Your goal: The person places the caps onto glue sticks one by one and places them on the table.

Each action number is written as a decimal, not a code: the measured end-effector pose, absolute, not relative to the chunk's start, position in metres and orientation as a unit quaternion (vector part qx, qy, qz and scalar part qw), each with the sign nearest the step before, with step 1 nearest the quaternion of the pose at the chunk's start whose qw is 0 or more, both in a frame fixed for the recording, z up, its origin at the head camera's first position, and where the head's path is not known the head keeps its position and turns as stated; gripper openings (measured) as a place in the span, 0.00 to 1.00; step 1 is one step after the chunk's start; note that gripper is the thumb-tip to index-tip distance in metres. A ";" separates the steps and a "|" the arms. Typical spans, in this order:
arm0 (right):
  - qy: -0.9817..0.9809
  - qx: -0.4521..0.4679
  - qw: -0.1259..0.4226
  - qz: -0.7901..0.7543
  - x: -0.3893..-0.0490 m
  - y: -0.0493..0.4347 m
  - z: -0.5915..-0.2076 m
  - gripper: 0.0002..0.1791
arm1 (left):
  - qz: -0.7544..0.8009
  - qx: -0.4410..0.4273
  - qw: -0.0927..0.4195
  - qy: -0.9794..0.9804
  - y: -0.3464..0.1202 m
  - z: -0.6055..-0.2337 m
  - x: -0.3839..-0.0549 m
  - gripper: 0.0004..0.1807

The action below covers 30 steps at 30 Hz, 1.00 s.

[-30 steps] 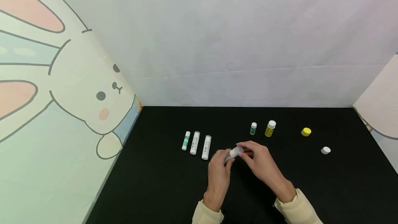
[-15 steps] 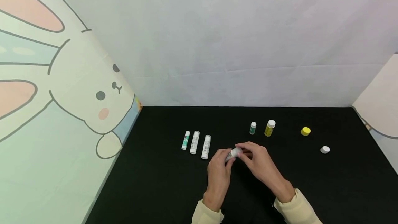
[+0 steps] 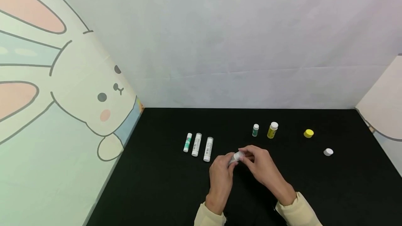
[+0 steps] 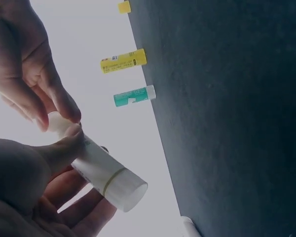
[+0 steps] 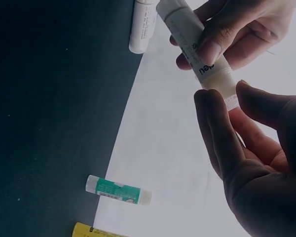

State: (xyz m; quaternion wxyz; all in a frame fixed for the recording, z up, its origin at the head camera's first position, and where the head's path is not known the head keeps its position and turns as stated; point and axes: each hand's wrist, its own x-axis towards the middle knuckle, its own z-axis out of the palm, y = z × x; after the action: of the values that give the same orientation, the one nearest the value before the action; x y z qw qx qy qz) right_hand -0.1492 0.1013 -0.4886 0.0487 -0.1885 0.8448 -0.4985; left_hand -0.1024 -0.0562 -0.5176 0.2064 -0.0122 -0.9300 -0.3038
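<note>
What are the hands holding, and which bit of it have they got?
A white glue stick. The left hand grips it around the body, and the right hand pinches one end.

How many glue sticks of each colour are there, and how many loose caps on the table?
White glue sticks, including the held one: 3
Green-labelled glue sticks: 2
Yellow glue stick: 1
Loose caps: 2
Total: 8
</note>
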 end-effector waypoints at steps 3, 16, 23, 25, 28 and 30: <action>0.842 -0.188 0.051 -0.502 -0.149 0.101 -0.491 0.13 | -0.285 -0.020 0.215 -0.934 -0.057 -0.520 -0.101 0.14; 0.837 -0.180 0.031 -0.515 -0.146 0.090 -0.500 0.13 | -0.253 -0.024 0.231 -0.939 -0.062 -0.519 -0.100 0.13; 0.834 -0.200 0.006 -0.515 -0.147 0.083 -0.504 0.14 | -0.263 -0.007 0.208 -0.942 -0.069 -0.512 -0.101 0.13; 0.832 -0.204 0.003 -0.516 -0.148 0.079 -0.504 0.15 | -0.265 -0.001 0.208 -0.941 -0.071 -0.510 -0.100 0.14; 0.831 -0.206 0.005 -0.517 -0.148 0.074 -0.503 0.15 | -0.267 0.006 0.209 -0.941 -0.075 -0.508 -0.101 0.14; 0.830 -0.206 0.008 -0.518 -0.149 0.071 -0.502 0.15 | -0.268 0.011 0.209 -0.940 -0.078 -0.507 -0.101 0.14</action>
State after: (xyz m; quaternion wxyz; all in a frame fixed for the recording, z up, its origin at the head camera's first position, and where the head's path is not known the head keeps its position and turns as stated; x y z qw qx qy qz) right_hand -0.1491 0.0710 -0.5018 0.0077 -0.2065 0.8299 -0.5183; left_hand -0.1007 -0.0778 -0.5070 0.2090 0.0113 -0.9405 -0.2678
